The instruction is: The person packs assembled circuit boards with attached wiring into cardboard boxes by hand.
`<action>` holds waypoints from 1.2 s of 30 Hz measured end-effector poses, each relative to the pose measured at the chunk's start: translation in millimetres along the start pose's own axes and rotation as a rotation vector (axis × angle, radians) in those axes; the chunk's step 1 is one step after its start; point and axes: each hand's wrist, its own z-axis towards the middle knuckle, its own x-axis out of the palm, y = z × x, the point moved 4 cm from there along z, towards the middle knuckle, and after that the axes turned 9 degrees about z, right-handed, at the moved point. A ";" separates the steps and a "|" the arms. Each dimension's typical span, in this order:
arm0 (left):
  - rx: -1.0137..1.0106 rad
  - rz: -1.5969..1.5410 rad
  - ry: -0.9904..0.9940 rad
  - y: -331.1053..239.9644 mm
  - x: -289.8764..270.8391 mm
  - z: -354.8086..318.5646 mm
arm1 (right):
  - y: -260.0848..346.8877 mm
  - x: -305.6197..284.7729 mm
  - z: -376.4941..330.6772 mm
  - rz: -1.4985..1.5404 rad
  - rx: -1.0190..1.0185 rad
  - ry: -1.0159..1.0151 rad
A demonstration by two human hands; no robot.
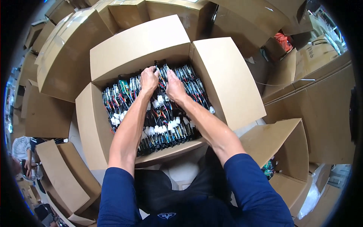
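Note:
An open cardboard box (140, 34) stands before me, packed with rows of slim black electronic modules (194, 89) that have coloured wires. White plug connectors (160, 129) lie across the bundles. My left hand (149, 80) is in the back row, its fingers curled closed at the edge of a wired module (162, 71); the fingertips are partly hidden. Just right of it, my right hand (176, 87) reaches in with its fingers stretched forward along the modules. Its thumb side faces the left hand. A green circuit board (123, 87) shows among the modules on the left.
The box's right flap (228, 81) and left flap (90, 125) fold outward. Large cartons (75, 53) stand behind. An open carton (291, 151) at right holds green boards (268, 169). Another open carton (66, 178) is at lower left. A person (26, 159) is at the far left.

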 end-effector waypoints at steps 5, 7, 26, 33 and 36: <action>0.085 -0.006 -0.143 -2.4 -37.7 -29.4 | 24.9 -68.3 11.1 -0.099 0.093 0.240; 0.053 -0.030 -0.042 -18.8 -40.5 -53.0 | 33.5 -127.4 4.4 -0.084 -0.016 0.314; 0.542 0.111 0.547 -187.3 -18.1 -273.8 | -201.9 -398.1 -606.6 -0.315 0.934 -0.007; 0.597 0.189 0.495 -193.1 -11.0 -277.8 | -290.7 -385.8 -542.9 -1.177 0.443 0.053; 0.486 0.370 0.538 -173.0 -34.2 -269.9 | -305.1 -355.0 -462.2 -1.008 0.362 0.287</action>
